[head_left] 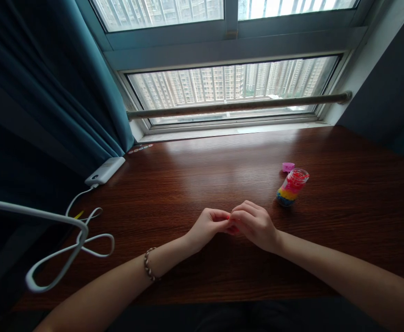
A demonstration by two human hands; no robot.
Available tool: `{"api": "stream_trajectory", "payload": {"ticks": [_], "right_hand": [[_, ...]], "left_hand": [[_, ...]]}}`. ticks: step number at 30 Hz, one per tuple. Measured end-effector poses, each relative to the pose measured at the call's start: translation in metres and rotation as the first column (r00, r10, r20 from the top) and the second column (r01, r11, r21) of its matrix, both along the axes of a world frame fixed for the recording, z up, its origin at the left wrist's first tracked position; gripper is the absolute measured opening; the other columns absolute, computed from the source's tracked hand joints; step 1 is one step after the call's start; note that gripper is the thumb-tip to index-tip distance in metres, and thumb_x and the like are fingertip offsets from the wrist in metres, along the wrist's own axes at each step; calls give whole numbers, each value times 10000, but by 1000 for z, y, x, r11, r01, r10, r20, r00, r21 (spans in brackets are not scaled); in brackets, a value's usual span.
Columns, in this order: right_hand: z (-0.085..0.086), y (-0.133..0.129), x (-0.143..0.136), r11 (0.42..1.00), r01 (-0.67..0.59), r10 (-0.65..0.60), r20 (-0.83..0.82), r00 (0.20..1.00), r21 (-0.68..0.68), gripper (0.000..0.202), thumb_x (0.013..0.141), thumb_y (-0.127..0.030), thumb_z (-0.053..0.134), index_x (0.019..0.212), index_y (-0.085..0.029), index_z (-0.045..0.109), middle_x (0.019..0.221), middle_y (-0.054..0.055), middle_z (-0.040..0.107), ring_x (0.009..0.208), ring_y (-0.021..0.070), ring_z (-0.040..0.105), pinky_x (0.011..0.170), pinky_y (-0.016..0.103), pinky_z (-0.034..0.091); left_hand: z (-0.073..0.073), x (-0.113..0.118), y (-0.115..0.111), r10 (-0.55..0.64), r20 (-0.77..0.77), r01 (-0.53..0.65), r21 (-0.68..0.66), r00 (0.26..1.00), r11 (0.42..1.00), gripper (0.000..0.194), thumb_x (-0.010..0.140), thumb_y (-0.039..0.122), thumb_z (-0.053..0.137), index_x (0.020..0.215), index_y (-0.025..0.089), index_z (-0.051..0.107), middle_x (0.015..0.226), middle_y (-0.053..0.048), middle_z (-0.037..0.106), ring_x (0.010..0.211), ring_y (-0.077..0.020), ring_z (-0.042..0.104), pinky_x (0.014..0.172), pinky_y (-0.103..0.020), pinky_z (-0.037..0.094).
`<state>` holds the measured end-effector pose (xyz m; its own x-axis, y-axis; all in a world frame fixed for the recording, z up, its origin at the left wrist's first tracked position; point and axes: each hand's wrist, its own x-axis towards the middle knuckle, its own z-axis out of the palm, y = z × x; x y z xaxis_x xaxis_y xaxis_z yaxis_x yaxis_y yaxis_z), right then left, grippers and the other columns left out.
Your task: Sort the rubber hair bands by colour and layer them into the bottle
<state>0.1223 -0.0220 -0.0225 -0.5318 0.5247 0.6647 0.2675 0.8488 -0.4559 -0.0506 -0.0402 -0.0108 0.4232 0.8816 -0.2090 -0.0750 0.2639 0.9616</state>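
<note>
While the jar point(291, 188) stood uncapped at the right of the frame, its clear, rounded wall showed contents in colour bands: blue at the base, then yellow, then pink and red toward the mouth. The cap point(288, 167), short, round and pink, lay just behind the jar. The red piece point(228, 217) was small and located at the fingertips, lower centre of the frame; its full shape was hidden.

The table point(195, 170) was dark reddish brown with a fine wood grain and a dull sheen. A smooth white box point(105, 171) lay at the left, with a looped white cable point(100, 237) below it. A folded blue curtain point(94, 92) filled the upper left; a metal-framed window point(222, 117), crossed by a round bar point(239, 106), occupied the top.

The left hand point(210, 228), with a braided bracelet point(149, 264) at its wrist, pinched the red piece between thumb and fingers. The right hand point(255, 226) curved palm-down, fingers bent, its fingertips meeting the left's; its grip could not be determined.
</note>
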Motion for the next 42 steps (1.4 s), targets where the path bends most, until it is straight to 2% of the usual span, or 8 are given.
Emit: {"api": "stream_trajectory", "payload": {"ticks": [8,17,22,31,35,38,40,42], "right_hand": [[2,3,-1,1000,27,-26,99,995,-14,147,848,-206,455,824,-210,600,805,45,601,736,153,483,657,282,431],[-5,6,-4,989,60,-65,-34,997,-137,149,849,-181,449,969,-204,534,820,42,561,772,148,515,696,281,456],[-5,5,-4,979,68,-86,-88,992,-191,192,852,-197,451,1038,-214,495,810,22,521,727,120,532,675,249,472],[-1,5,-3,971,75,-88,-47,995,-227,88,821,-227,515,897,-201,549,835,40,548,757,138,541,674,260,467],[-3,6,-5,924,56,-92,-77,993,-379,135,800,-256,554,917,-190,540,830,31,542,665,111,552,590,227,477],[-3,8,-5,881,86,-146,-94,985,-465,140,822,-275,518,926,-183,536,811,26,546,636,102,549,552,214,466],[-1,11,-2,874,106,-148,-53,988,-475,130,818,-276,523,896,-175,547,756,13,546,609,99,528,535,211,447],[2,13,3,875,80,-63,52,997,-478,117,784,-271,566,843,-170,570,707,-1,539,574,92,500,517,207,424]], "left_hand": [[-2,-1,0,18,129,-6,-91,992,996,256,669,262,695,865,98,676,816,-67,675,759,-164,620,789,-300,484],[-5,-3,3,40,245,-1,-159,969,987,280,781,311,592,920,75,653,901,-117,665,854,-175,615,847,-327,463],[-5,-3,5,80,221,-46,-156,972,987,245,739,274,644,891,83,662,890,-103,670,834,-165,620,866,-338,459],[-5,-4,7,144,188,-112,-171,972,979,203,658,204,711,804,72,662,799,-91,678,772,-182,643,830,-354,487],[-4,-6,7,184,164,-155,-174,969,972,197,647,201,720,786,76,656,763,-75,682,739,-171,651,788,-321,504],[-5,-9,9,210,125,-193,-136,970,972,206,665,216,707,805,78,647,773,-79,687,749,-168,654,789,-302,503],[-6,-12,11,243,94,-233,-103,966,967,214,665,220,706,815,84,635,797,-79,688,772,-174,653,782,-293,504],[-7,-14,13,273,72,-268,-74,959,961,223,658,222,711,817,94,622,818,-74,688,782,-175,653,767,-283,507]]}}
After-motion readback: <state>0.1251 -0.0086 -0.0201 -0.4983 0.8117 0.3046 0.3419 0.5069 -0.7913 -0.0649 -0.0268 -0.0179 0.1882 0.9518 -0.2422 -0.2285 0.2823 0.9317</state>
